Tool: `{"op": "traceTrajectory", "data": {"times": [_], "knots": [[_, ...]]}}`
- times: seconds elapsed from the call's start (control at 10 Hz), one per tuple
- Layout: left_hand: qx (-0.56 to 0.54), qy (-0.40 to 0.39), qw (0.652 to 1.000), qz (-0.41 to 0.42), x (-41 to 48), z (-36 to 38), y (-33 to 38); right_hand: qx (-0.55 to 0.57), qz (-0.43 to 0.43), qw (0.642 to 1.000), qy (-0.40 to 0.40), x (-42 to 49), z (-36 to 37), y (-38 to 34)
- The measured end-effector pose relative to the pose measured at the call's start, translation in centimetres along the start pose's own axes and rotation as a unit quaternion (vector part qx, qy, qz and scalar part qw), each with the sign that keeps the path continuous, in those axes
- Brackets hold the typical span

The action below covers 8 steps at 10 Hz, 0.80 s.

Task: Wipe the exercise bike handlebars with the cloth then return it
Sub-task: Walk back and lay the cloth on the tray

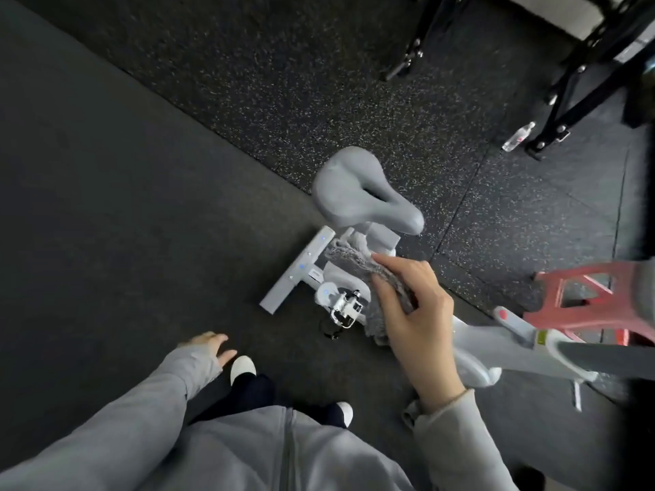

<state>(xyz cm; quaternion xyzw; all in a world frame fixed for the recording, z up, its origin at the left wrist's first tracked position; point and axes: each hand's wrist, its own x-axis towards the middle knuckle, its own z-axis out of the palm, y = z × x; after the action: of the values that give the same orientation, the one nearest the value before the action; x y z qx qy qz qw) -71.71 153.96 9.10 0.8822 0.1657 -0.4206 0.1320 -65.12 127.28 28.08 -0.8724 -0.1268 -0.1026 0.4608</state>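
Observation:
I look down on a white exercise bike (475, 343) from above. Its grey saddle (358, 193) lies at the centre, with a pedal (345, 308) below it. My right hand (414, 313) is shut on a grey fluffy cloth (358, 262), held over the bike's middle between saddle and pedal; part of the cloth hangs below my palm. My left hand (209, 345) hangs by my side at the lower left, fingers apart, holding nothing. A dark bar (609, 359) of the bike runs off the right edge; whether it is the handlebar I cannot tell.
A red plastic stool (581, 299) stands right of the bike. A black metal rack (567, 83) rises at the top right with a clear water bottle (518, 137) lying at its foot. Speckled rubber flooring (248, 83) meets a plain dark mat (88, 207). My shoes (242, 366) are below.

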Motion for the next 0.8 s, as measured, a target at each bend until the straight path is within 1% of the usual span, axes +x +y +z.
{"op": "traceTrajectory", "data": {"times": [0.2, 0.3, 0.4, 0.6, 0.7, 0.8], "knots": [[-0.073, -0.019, 0.996, -0.046, 1.9, -3.1, -8.9, 0.008, -0.038, 0.999, -0.023, 4.1, 9.4, -4.9], [-0.109, -0.009, 0.992, -0.057, 2.2, -3.8, -12.5, 0.008, -0.065, 0.997, -0.036, 5.9, 12.1, -6.7], [-0.128, -0.009, 0.989, -0.071, 2.4, -4.3, -15.2, 0.018, -0.062, 0.997, -0.052, 7.5, 14.1, -7.7], [-0.190, -0.024, 0.979, -0.065, 4.6, -6.6, -17.5, 0.011, -0.051, 0.996, -0.076, 11.7, 18.1, -8.3], [-0.199, -0.012, 0.977, -0.069, 6.5, -8.9, -18.1, 0.014, -0.045, 0.996, -0.075, 14.6, 19.9, -7.6], [-0.193, 0.008, 0.977, -0.093, 9.8, -12.4, -18.7, 0.014, -0.038, 0.998, -0.053, 17.8, 21.9, -6.7]]}}
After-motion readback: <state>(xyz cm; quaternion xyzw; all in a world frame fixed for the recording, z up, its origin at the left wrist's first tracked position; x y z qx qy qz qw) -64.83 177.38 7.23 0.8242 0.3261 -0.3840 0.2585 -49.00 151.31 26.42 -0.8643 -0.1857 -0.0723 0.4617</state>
